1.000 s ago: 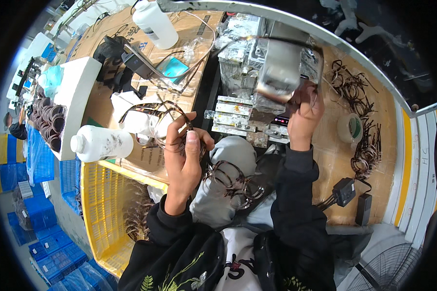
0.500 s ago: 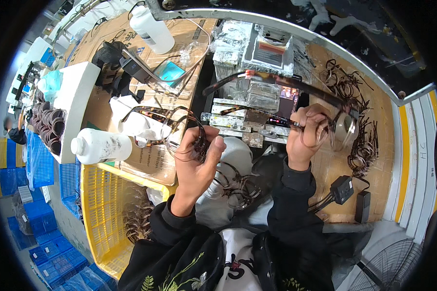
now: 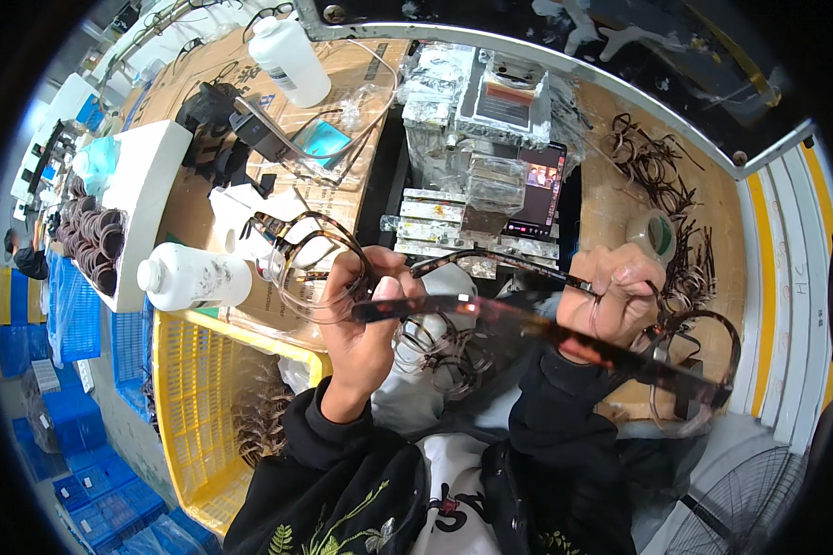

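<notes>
My right hand (image 3: 613, 294) is closed around a pair of tortoiseshell eyeglasses (image 3: 574, 342), gripped near the front. Both temples point left; the nearer one is blurred and crosses in front of my left fingers. My left hand (image 3: 354, 347) grips more tortoiseshell eyeglasses (image 3: 276, 231) by their rims, the temples reaching away to the left. How many pairs are in it I cannot tell. Below, on my lap, lie several loose eyeglass frames (image 3: 453, 356). A metal clamping fixture (image 3: 432, 211) stands just beyond my hands.
A phone (image 3: 543, 190) leans by the fixture. Frames are heaped (image 3: 662, 166) on cardboard at right, beside a tape roll (image 3: 659, 236). At left are a white bottle (image 3: 194, 279), a yellow basket (image 3: 178, 379) holding frames and a foam box (image 3: 157, 176). A fan (image 3: 750, 504) stands lower right.
My right hand has moved right and toward me, and the eyeglasses in it have swung down and nearer. My left hand keeps its hold, slightly shifted, with its glasses turned.
</notes>
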A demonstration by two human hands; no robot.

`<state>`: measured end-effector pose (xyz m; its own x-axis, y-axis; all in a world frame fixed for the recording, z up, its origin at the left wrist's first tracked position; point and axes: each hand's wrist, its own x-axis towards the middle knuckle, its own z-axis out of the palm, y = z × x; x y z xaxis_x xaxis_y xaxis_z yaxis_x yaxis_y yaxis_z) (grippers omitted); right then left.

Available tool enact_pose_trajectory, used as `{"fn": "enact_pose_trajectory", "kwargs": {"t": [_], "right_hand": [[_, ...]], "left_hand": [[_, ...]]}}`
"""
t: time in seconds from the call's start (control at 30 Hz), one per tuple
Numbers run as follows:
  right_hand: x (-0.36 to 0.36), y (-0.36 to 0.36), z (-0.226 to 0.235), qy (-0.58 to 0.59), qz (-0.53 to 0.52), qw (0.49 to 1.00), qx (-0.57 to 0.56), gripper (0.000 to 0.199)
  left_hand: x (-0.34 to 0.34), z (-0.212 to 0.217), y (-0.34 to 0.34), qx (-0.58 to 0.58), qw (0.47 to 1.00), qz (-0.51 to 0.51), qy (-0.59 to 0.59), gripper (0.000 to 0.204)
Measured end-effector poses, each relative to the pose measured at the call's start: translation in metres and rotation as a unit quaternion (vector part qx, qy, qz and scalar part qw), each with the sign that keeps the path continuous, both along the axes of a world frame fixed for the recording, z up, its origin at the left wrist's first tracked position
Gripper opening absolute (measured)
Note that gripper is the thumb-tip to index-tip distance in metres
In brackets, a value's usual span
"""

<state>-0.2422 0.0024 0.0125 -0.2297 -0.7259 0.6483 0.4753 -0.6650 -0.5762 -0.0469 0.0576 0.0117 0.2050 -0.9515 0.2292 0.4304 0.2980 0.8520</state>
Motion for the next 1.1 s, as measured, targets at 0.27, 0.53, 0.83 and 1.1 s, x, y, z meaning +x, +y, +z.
{"fn": "enact_pose_trajectory", "kwargs": {"t": [0.27,0.53,0.83,1.1], "right_hand": [[0.007,0.016,0.013,-0.004,-0.07,0.997,-0.02,0.015],[0.046,0.039,0.004,0.054,-0.191,0.977,-0.075,0.005],[0.032,0.048,0.001,0.23,-0.245,0.909,-0.246,0.02],[0.028,0.055,0.007,0.316,-0.205,0.883,-0.278,0.031]], "left_hand": [[-0.014,0.011,0.01,-0.008,1.0,-0.025,-0.01,0.033],[-0.073,0.036,0.013,0.07,0.997,-0.028,0.009,0.045],[-0.066,0.047,0.009,0.08,0.996,0.033,0.011,0.018],[-0.052,0.041,-0.01,0.044,0.992,0.096,0.065,0.014]]}}
